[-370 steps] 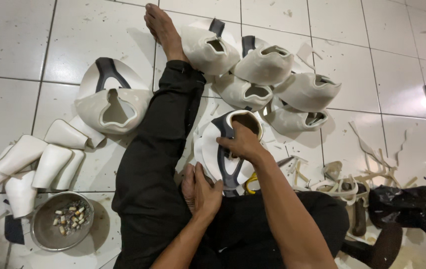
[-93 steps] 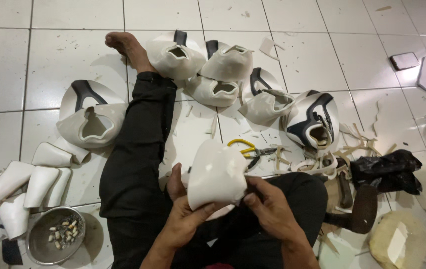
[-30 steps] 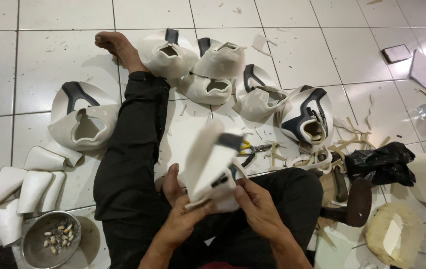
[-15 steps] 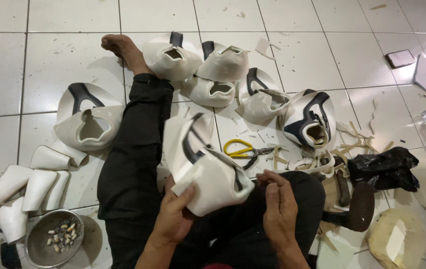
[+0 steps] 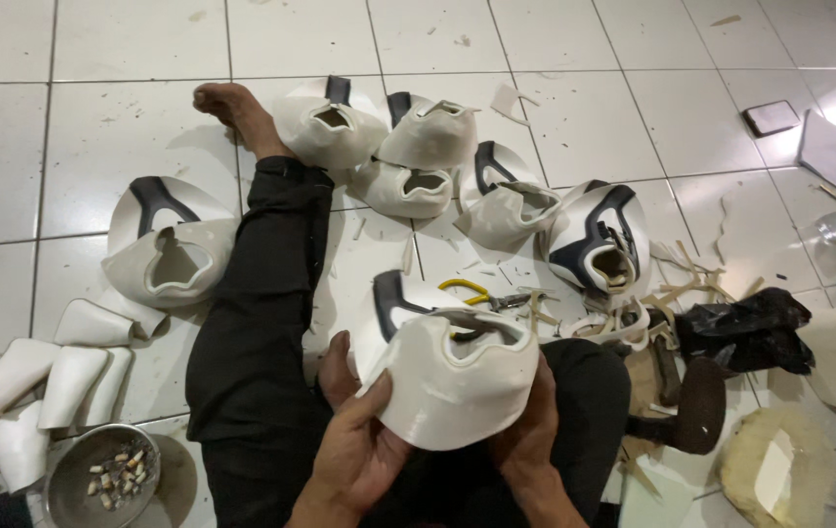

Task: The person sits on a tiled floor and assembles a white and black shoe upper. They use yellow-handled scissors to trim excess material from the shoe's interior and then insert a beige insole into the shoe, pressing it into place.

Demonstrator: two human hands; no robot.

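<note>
White tiled floor [image 5: 125,147], littered with moulded shells and offcuts.

Cluster of white shoe-shaped shells [image 5: 408,147] by the bare foot [image 5: 237,112]; another shell with a dark band [image 5: 169,249] at left; white curved pieces [image 5: 46,381] beside a metal bowl [image 5: 100,479]; yellow-handled pliers [image 5: 481,293] among pale strips [image 5: 677,284]; black bag [image 5: 745,328] and a round yellowish pad [image 5: 779,469] at right.

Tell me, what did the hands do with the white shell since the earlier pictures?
Both the left hand and right hand turned the white shell round, so its opening now faces up. They still hold it. The pile of shells and metal bowl stayed put.
</note>
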